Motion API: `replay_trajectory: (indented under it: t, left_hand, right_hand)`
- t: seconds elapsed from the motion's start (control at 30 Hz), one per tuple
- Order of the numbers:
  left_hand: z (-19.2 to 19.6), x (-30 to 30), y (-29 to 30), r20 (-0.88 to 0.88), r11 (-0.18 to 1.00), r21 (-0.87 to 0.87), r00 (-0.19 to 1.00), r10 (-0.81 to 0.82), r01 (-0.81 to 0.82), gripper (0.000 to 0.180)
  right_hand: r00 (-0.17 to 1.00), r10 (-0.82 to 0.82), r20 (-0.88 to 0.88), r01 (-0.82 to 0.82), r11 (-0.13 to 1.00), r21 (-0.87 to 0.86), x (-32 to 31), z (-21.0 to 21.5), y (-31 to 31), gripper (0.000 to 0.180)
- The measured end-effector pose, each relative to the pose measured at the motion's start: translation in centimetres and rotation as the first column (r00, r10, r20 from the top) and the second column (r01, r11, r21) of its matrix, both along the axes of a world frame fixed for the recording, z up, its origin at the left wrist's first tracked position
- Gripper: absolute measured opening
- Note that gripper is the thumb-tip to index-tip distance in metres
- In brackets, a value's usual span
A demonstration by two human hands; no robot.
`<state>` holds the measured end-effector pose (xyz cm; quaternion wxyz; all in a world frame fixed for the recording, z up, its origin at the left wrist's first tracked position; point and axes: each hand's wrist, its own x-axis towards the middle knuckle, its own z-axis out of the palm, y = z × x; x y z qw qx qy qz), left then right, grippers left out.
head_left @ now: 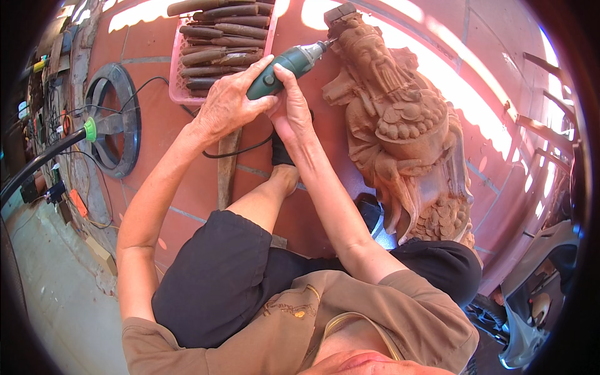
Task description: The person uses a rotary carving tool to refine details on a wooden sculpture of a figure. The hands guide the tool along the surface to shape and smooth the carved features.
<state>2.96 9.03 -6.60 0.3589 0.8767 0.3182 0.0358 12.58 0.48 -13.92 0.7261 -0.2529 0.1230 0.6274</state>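
Both my hands are closed round a green rotary tool (292, 65) with a grey metal nose. My left hand (230, 103) wraps its back end from the left, and my right hand (291, 107) grips it from below on the right. The tool's thin bit points up and right at the head of a carved brown wooden statue (400, 125); whether it touches the wood I cannot tell. The bearded figure lies on its back to my right and holds a bowl heaped with round pieces. From the tool a black cord (234, 153) loops under my wrists.
A pink plastic basket (174, 87) full of wooden-handled tools (225, 44) stands at the far left. Left of it lies a black ring-shaped wheel (129, 125). A wooden stick (228, 172) rests on the red tiles by my leg. Wooden legs (550, 131) stick out at the right.
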Motion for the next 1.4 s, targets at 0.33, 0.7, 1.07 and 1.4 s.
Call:
replay_trajectory:
  t: [0.33, 0.7, 1.07, 1.4]
  left_hand:
    - [0.0, 0.5, 0.2, 0.070, 0.999, 0.038, 0.997, -0.012, 0.010, 0.073]
    - [0.0, 0.4, 0.1, 0.015, 1.000, -0.014, 1.000, 0.015, -0.015, 0.076]
    - [-0.3, 0.0, 0.1, 0.013, 0.999, -0.046, 1.000, 0.009, -0.008, 0.074]
    - [0.3, 0.9, 0.3, 0.044, 1.000, -0.013, 0.999, 0.002, -0.001, 0.073]
  right_hand:
    - [0.999, -0.039, 0.022, 0.038, 0.999, 0.021, 0.8, 0.2, 0.7, 0.050]
    - [0.991, -0.094, -0.094, 0.099, 0.994, 0.045, 2.2, 0.8, 0.8, 0.044]
    - [0.987, -0.083, -0.138, 0.086, 0.996, 0.016, 1.8, -0.4, 0.6, 0.040]
    - [0.992, -0.127, -0.020, 0.127, 0.991, 0.028, 2.6, 0.3, 0.8, 0.040]
